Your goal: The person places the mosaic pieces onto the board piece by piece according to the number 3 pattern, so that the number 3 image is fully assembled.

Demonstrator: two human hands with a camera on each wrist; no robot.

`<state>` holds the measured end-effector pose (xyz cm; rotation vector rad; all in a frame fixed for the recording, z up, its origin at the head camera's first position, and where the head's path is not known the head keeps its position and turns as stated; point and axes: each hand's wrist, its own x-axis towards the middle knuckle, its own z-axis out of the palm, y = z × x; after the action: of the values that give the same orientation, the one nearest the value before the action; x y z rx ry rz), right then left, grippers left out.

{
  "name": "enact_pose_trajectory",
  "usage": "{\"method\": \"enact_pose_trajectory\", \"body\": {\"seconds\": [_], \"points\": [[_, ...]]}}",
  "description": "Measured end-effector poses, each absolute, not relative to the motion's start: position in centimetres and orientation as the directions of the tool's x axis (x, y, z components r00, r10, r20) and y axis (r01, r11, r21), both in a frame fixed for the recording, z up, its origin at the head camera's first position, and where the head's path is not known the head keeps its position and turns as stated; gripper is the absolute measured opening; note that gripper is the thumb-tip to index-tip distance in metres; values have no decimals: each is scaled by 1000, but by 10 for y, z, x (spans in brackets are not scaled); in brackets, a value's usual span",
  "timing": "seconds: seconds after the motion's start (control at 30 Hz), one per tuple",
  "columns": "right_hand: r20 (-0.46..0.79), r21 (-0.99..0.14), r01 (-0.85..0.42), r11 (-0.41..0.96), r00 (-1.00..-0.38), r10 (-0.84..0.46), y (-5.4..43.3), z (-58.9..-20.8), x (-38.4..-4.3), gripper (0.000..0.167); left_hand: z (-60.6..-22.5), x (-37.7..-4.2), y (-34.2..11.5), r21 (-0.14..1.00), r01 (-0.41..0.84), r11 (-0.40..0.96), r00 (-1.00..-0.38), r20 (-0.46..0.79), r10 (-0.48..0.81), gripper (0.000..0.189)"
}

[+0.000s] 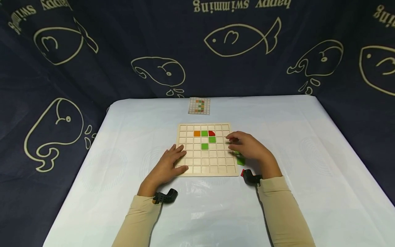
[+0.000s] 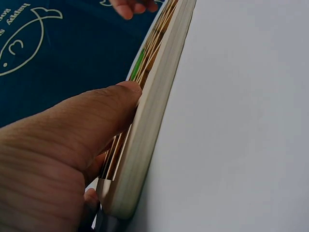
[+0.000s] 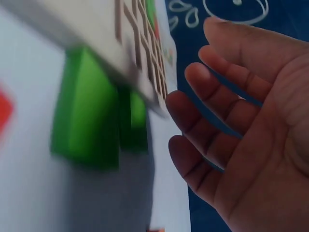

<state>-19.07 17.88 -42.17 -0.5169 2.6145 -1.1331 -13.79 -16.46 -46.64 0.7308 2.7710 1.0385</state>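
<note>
A square wooden grid board [image 1: 197, 170] lies flat on the table. In its upper half sit an orange tile [image 1: 197, 133], a rounded red tile [image 1: 211, 133] and several green tiles [image 1: 205, 146]. My left hand [image 1: 168, 164] rests on the board's left side, fingers spread; in the left wrist view its thumb [image 2: 111, 104] touches the rim. Over the board's right edge hovers my right hand [image 1: 249, 146], its fingers loosely bent and nothing between them. Beneath it lie loose green blocks [image 3: 87, 116] against the board's side, seen blurred in the right wrist view.
Beyond the board lies a small pattern card [image 1: 199, 106] with a printed grid of coloured squares. A loose red piece [image 1: 242, 172] lies by the board's near right corner, partly behind the wrist camera. A dark fish-print curtain [image 1: 197, 75] hangs behind the white table [image 1: 123, 130].
</note>
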Motion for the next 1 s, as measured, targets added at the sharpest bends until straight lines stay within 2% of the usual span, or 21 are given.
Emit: {"method": "enact_pose_trajectory", "body": {"seconds": [0.23,0.47,0.67,1.0], "points": [[-134,-712,-184,678,-912,-388,199,-424,-191,36,-465,-138,-164,642,400,654,-881,74,466,62],[-207,-709,-153,688,-888,-411,211,-430,-190,38,-463,-137,-164,651,395,648,-881,68,468,63],[-224,-708,-160,688,-873,-433,215,-433,-190,40,-465,-136,-164,646,406,646,-878,80,472,61],[-252,-693,-122,711,-883,-397,212,-437,-192,42,-466,-137,-165,645,406,647,-879,82,470,63]]}}
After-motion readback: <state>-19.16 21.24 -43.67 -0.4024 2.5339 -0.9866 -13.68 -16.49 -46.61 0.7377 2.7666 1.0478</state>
